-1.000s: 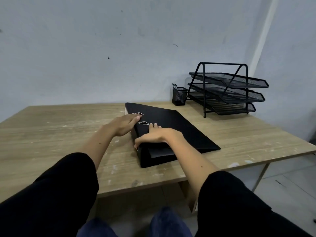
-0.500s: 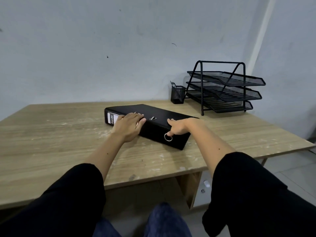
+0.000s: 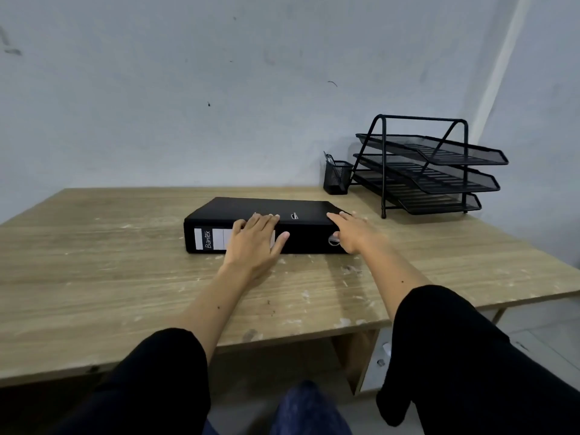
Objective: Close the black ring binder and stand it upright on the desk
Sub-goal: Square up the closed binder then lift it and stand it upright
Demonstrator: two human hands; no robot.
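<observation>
The black ring binder [image 3: 301, 210] lies flat and closed on the wooden desk [image 3: 110, 277], its spine with a white label and a metal finger ring facing me. My left hand [image 3: 255, 238] rests over the middle of the spine, fingers spread onto the top cover and thumb on the spine. My right hand [image 3: 353, 230] grips the binder's right end, fingers on the cover and thumb at the metal ring.
A small black mesh pen holder [image 3: 337, 177] and a three-tier black mesh paper tray [image 3: 426, 166] stand at the back right against the wall. The desk's right edge lies just beyond the tray.
The binder has swung round from an angled position until its spine faces me squarely. Both hands have moved with it, my right hand sliding to the ring end.
</observation>
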